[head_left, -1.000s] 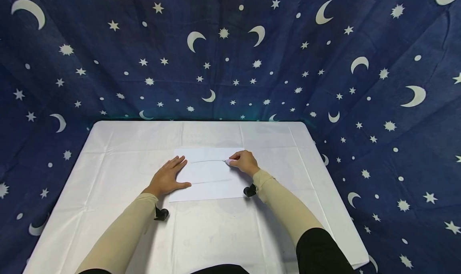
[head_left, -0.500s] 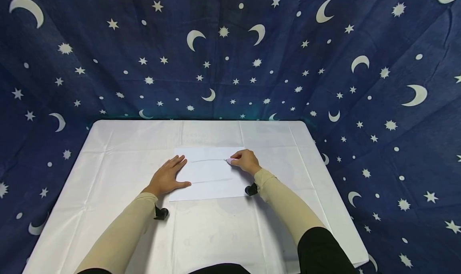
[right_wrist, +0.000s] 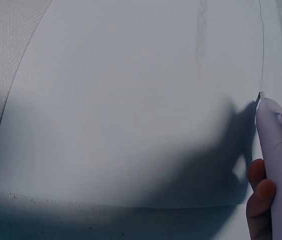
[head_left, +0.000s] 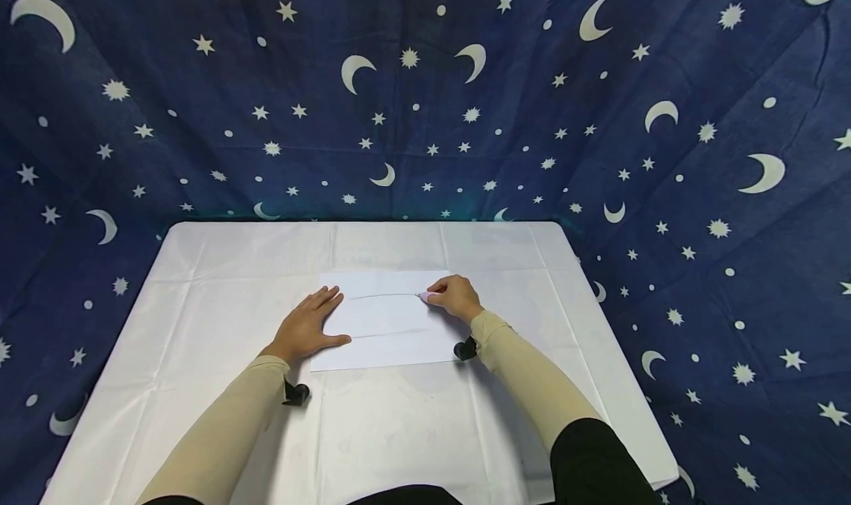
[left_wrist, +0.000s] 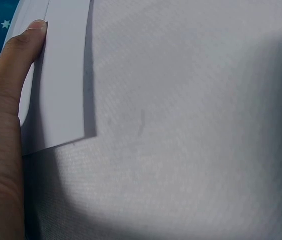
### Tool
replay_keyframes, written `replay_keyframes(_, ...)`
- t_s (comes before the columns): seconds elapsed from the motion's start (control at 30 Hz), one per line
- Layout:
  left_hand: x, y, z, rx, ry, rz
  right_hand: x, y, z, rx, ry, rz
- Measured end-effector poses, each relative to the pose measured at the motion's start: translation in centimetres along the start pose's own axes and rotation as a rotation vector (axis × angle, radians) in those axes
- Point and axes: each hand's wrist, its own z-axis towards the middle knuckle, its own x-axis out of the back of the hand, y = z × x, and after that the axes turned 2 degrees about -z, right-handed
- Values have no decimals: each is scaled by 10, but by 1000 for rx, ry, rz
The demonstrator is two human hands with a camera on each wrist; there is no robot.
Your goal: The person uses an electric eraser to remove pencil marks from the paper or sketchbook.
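A sheet of white paper (head_left: 385, 354) lies flat on the table. My left hand (head_left: 309, 326) rests on its left side with fingers and thumb spread; the left wrist view shows the thumb (left_wrist: 28, 42) on the paper near its edge. My right hand (head_left: 455, 298) grips a lilac utility knife (right_wrist: 278, 150), fingers curled round its body. The knife's small metal blade (right_wrist: 261, 94) touches the paper at the end of a thin, dark line (right_wrist: 263, 50). A fainter grey line (head_left: 388, 334) runs across the sheet nearer to me.
A white cloth with creases covers the table (head_left: 399, 431). Behind and beside it hangs a dark blue curtain (head_left: 425, 173) with moons and stars. A small black camera mount sits at each wrist.
My right hand has slid slightly to the right with the utility knife, and the thin line behind the blade is a little longer. My left hand stays in place on the paper.
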Motion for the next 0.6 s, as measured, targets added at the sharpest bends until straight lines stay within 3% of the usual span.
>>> replay_keyframes(0.6, 0, 0, 0, -12, 4, 4, -2, 0, 0, -4, 3, 1)
